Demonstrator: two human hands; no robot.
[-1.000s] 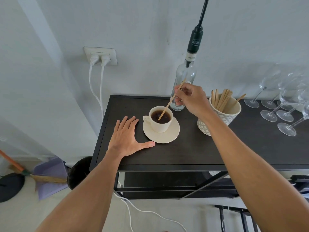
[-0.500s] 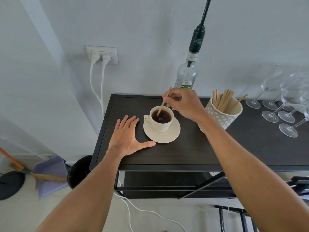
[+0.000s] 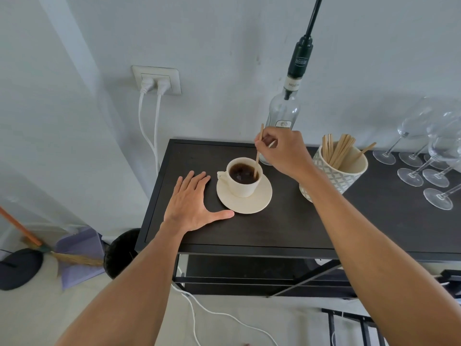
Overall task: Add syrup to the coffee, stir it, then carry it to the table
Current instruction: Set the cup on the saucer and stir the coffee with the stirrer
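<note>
**A:** Where is the coffee now?

**B:** The cup (image 3: 244, 176) sits on its saucer (image 3: 245, 204) near the back left corner of the dark tabletop (image 3: 274, 228). The right hand (image 3: 284, 152) hovers just behind it, fingers (image 3: 260, 143) pinched together on a thin wooden stick (image 3: 258, 152) whose lower end is in the coffee.

**A:** What has changed?

**B:** A second ago the stick leaned across the cup from the right; then it dipped at the left side. Now it stands nearly upright at the cup's right rim. I judge this is stirring in progress.

**A:** And the other hand?

**B:** The left hand (image 3: 192, 206) lies flat on the tabletop, fingers spread, holding nothing, thumb just beside the saucer; it has not moved.

**A:** The syrup?

**B:** The bottle (image 3: 283, 116) stands at the back edge, behind the right hand. Carrying is not yet begun.
</note>
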